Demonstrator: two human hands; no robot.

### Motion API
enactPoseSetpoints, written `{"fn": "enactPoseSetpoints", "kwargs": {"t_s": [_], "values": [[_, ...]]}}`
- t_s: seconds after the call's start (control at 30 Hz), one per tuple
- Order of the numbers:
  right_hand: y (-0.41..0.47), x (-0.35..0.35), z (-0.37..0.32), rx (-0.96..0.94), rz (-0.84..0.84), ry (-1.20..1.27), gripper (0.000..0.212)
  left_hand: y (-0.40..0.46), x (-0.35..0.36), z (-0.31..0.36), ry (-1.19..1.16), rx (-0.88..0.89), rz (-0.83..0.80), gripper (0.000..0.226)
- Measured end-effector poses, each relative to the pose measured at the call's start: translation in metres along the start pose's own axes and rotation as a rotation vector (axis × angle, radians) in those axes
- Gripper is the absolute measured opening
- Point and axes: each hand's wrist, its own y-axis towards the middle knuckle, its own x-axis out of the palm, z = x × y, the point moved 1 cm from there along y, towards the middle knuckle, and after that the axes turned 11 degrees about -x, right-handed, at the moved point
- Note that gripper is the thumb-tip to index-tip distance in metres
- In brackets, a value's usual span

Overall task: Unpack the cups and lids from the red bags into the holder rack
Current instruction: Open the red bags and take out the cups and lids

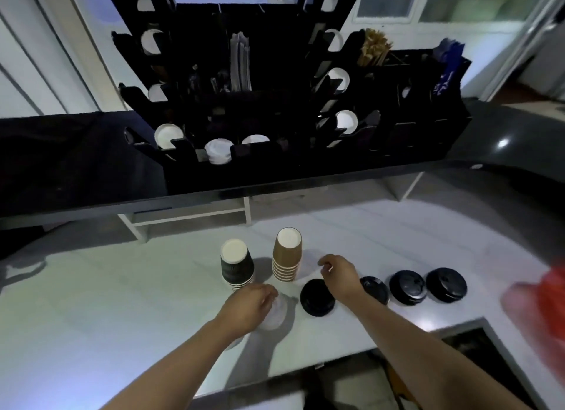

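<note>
Head view: your left hand (pixel 249 305) grips the white plastic lid stack (pixel 275 313); right hand (pixel 339 276) hovers loosely curled, empty. Lift the stack squarely toward the black slotted holder rack (pixel 305 162).
</note>
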Motion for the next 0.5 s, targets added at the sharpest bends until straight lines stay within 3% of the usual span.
{"fn": "enactPoseSetpoints", "kwargs": {"t_s": [0.23, 0.5], "values": [[-0.085, -0.045, 0.056, 0.182, 0.148, 0.006, 0.021, 0.011, 0.031, 0.07, 0.046, 0.163, -0.154, 0.03], [-0.206, -0.112, 0.136, 0.428, 0.398, 0.168, 0.025, 0.014, 0.087, 0.195, 0.126, 0.394, -0.284, 0.04]]}}
